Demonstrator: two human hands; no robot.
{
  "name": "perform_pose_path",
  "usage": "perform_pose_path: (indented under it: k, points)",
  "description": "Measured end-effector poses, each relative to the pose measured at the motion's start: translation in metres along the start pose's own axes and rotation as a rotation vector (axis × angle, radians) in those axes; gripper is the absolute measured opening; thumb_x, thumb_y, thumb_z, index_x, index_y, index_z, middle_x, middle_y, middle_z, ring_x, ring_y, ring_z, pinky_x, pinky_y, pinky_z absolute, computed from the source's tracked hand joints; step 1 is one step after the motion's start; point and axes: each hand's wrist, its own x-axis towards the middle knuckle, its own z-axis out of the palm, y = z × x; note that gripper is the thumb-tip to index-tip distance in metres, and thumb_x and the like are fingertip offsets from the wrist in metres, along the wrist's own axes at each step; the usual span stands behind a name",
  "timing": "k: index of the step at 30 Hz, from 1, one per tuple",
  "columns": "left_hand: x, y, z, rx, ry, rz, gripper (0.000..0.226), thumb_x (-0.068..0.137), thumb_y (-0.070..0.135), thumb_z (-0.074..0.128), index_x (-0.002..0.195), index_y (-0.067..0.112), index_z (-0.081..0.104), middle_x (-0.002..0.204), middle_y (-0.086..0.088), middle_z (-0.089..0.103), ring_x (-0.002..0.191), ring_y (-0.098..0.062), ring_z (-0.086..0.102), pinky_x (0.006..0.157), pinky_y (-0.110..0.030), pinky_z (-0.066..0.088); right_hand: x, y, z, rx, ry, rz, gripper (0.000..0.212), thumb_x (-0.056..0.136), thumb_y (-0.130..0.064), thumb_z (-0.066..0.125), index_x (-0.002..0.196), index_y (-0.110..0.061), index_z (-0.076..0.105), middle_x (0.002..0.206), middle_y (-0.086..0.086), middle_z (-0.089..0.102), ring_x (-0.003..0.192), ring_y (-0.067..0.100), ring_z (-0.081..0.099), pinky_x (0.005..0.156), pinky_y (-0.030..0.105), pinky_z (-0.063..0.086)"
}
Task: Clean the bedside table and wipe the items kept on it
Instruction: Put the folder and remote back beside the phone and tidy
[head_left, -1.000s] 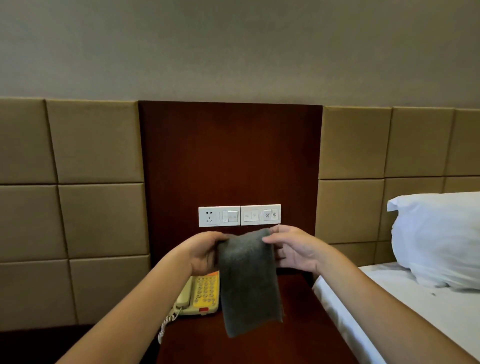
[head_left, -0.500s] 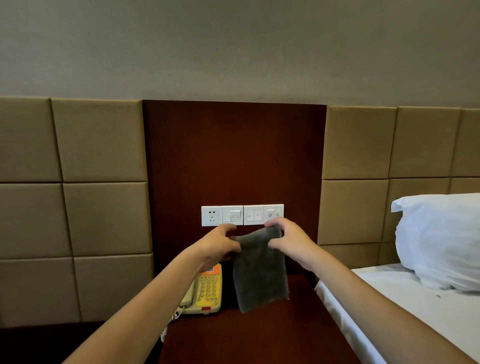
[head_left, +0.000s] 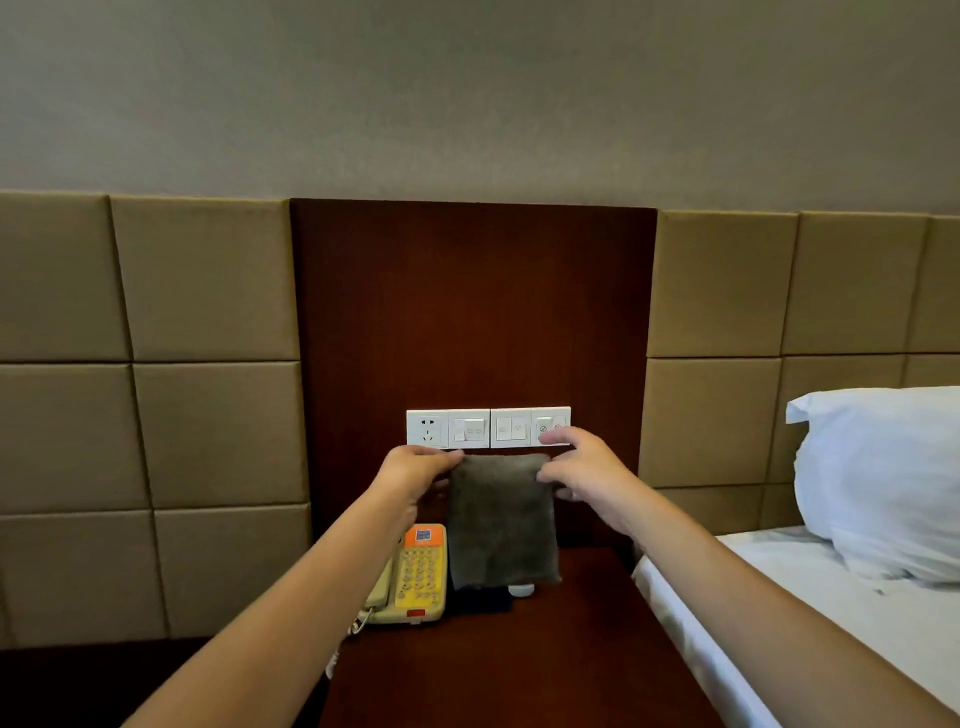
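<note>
I pinch the grey cloth (head_left: 501, 519) by its top corners, left hand (head_left: 415, 475) and right hand (head_left: 584, 478) level, so it hangs long-axis down above the bedside table (head_left: 519, 660), the telephone (head_left: 413, 579) just below my nearer left hand.

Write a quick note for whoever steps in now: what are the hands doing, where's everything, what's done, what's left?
Left hand: pinches the top left corner of the dark grey terry cloth.
Right hand: pinches its top right corner; the cloth hangs in the air below the white wall switch panel.
Cream telephone with yellow keypad sits at the back left of the dark wooden bedside table; a small white item lies partly hidden behind the cloth.
Done: cloth in hand; no wiping shows.
Left: wipe the table top, telephone and small item.
</note>
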Motion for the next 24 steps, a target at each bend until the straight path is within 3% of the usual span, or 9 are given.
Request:
perform_pose_path:
  k: [4, 8, 11, 13, 15, 19, 21, 24]
  points:
    - [-0.005, 0.007, -0.003, -0.108, -0.082, -0.083, 0.020, 0.092, -0.005, 0.050, 0.108, 0.006, 0.057, 0.095, -0.013, 0.058, 0.081, -0.021, 0.057, 0.064, -0.030, 0.048, -0.004, -0.001, 0.002, -0.247, 0.150, -0.140, 0.033, 0.090, -0.001, 0.056, 0.121, -0.011, 0.059, 0.111, 0.006, 0.060, 0.104, 0.016, 0.056, 0.076, 0.019, 0.044]
    - [0.001, 0.001, -0.001, 0.170, -0.116, 0.020, 0.036, 0.085, -0.011, 0.054, 0.118, 0.004, 0.057, 0.117, -0.017, 0.056, 0.110, -0.030, 0.055, 0.080, -0.035, 0.054, -0.005, -0.002, 0.010, -0.295, 0.235, -0.198, 0.030, 0.093, -0.004, 0.054, 0.121, -0.013, 0.058, 0.116, 0.006, 0.061, 0.094, 0.012, 0.055, 0.079, 0.021, 0.046]
    - [0.002, -0.004, 0.000, 0.417, -0.062, 0.128, 0.021, 0.087, -0.001, 0.059, 0.106, 0.005, 0.065, 0.101, -0.012, 0.064, 0.100, -0.025, 0.060, 0.088, -0.034, 0.052, -0.006, -0.002, 0.014, -0.361, 0.261, -0.242, 0.028, 0.093, -0.004, 0.054, 0.119, -0.012, 0.061, 0.118, 0.005, 0.061, 0.105, 0.017, 0.059, 0.086, 0.023, 0.047]
    - [0.001, -0.004, 0.000, 0.471, -0.037, 0.164, 0.016, 0.090, 0.005, 0.058, 0.105, 0.005, 0.065, 0.086, -0.006, 0.060, 0.082, -0.018, 0.057, 0.073, -0.027, 0.049, -0.006, 0.000, 0.015, -0.398, 0.269, -0.280, 0.019, 0.093, -0.005, 0.055, 0.107, -0.014, 0.063, 0.110, 0.003, 0.062, 0.102, 0.017, 0.059, 0.085, 0.024, 0.050]
    - [0.001, -0.005, 0.000, 0.433, -0.053, 0.140, 0.015, 0.094, 0.008, 0.052, 0.105, 0.005, 0.062, 0.081, -0.005, 0.056, 0.072, -0.014, 0.051, 0.063, -0.023, 0.044, -0.007, 0.002, 0.015, -0.391, 0.272, -0.315, 0.012, 0.091, -0.007, 0.057, 0.094, -0.018, 0.059, 0.102, 0.000, 0.058, 0.095, 0.014, 0.058, 0.078, 0.018, 0.047]
    - [0.002, -0.012, 0.000, 0.174, -0.100, 0.009, 0.018, 0.098, 0.010, 0.037, 0.095, 0.008, 0.055, 0.090, -0.009, 0.053, 0.086, -0.022, 0.051, 0.084, -0.038, 0.043, -0.007, 0.001, 0.018, -0.308, 0.134, -0.276, 0.009, 0.093, -0.010, 0.053, 0.096, -0.016, 0.047, 0.098, 0.002, 0.052, 0.086, 0.012, 0.051, 0.070, 0.019, 0.041]
    - [0.006, -0.021, -0.001, 0.151, -0.098, -0.006, 0.020, 0.099, 0.012, 0.035, 0.105, 0.005, 0.052, 0.092, -0.010, 0.054, 0.091, -0.025, 0.053, 0.090, -0.042, 0.044, -0.007, 0.002, 0.025, -0.232, 0.051, -0.214, 0.009, 0.097, -0.012, 0.048, 0.102, -0.015, 0.041, 0.088, 0.001, 0.051, 0.074, 0.010, 0.051, 0.062, 0.020, 0.042]
    - [0.008, -0.041, -0.011, 0.198, -0.093, 0.013, 0.020, 0.100, 0.014, 0.035, 0.114, 0.010, 0.048, 0.101, -0.012, 0.055, 0.095, -0.026, 0.055, 0.080, -0.039, 0.050, -0.003, 0.015, 0.044, -0.210, 0.066, -0.175, 0.010, 0.098, -0.014, 0.046, 0.103, -0.016, 0.037, 0.082, 0.000, 0.049, 0.065, 0.010, 0.049, 0.055, 0.021, 0.040]
